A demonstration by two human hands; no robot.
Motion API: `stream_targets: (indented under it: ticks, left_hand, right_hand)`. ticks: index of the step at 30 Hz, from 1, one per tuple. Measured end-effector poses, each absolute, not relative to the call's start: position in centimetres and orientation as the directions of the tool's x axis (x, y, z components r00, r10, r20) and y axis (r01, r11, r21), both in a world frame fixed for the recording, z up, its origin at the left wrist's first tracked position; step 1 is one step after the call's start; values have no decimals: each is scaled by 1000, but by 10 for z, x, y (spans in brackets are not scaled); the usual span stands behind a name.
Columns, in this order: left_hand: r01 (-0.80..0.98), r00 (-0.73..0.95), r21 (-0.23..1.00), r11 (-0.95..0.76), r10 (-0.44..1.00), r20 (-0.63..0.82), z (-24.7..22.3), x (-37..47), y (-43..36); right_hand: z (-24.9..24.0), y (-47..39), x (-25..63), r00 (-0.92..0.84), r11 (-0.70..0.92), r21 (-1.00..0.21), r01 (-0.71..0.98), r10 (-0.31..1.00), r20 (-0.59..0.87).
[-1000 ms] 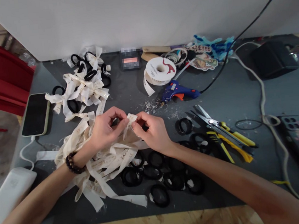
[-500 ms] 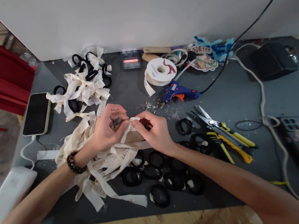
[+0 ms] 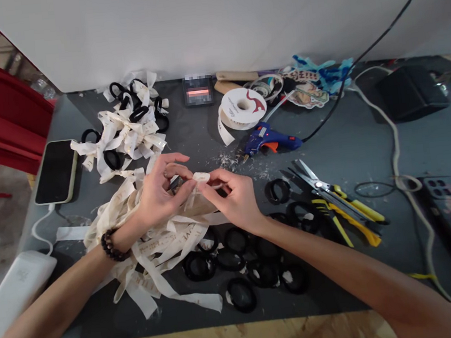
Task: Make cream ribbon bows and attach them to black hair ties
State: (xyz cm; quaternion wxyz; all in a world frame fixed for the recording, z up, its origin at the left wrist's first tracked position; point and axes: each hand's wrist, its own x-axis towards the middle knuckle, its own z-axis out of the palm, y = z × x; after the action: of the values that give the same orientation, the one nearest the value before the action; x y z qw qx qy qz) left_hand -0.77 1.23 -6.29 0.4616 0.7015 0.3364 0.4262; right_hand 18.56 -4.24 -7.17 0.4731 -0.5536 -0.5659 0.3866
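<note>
Between my fingertips is a short piece of cream ribbon (image 3: 201, 177), folded into a small loop. My left hand (image 3: 167, 188) pinches its left side with thumb and finger, the other fingers curled above. From the right, my right hand (image 3: 234, 195) grips the same ribbon between thumb and forefinger. Beneath both hands lies a heap of loose printed ribbon strips (image 3: 153, 246). Several black hair ties (image 3: 242, 295) lie just below my right hand, some with white bits on them. Whether a hair tie is inside the held ribbon, I cannot tell.
Hair ties with ribbon bows (image 3: 125, 131) are piled at the back left, beside a phone (image 3: 55, 172). A ribbon spool (image 3: 243, 107) and a blue glue gun (image 3: 270, 138) with a black cord lie behind my hands. Scissors (image 3: 322, 185) and yellow-handled pliers (image 3: 359, 211) are to the right.
The ribbon between my fingertips has turned into a more upright, rounded fold, and its hanging end shows less. My left forefinger has lifted and straightened slightly. Both arms stay in place.
</note>
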Motion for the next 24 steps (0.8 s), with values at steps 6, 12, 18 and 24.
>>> stream_targets:
  ticks: [6, 12, 18, 24]
  left_hand:
    - [25, 433, 970, -243, 877, 209, -56, -9, 12]
    - [76, 481, 944, -321, 841, 247, -56, -11, 12]
    - [74, 467, 953, -293, 855, 227, -57, -9, 13]
    - [8, 448, 992, -127, 887, 110, -57, -10, 14]
  right_hand:
    - [-69, -42, 187, -4, 177, -921, 347, 982, 187]
    - [-65, -42, 187, -55, 252, -897, 364, 967, 249]
    - [-64, -42, 186, -28, 240, -896, 375, 969, 247]
    - [-61, -41, 186, -90, 241, -906, 349, 970, 224]
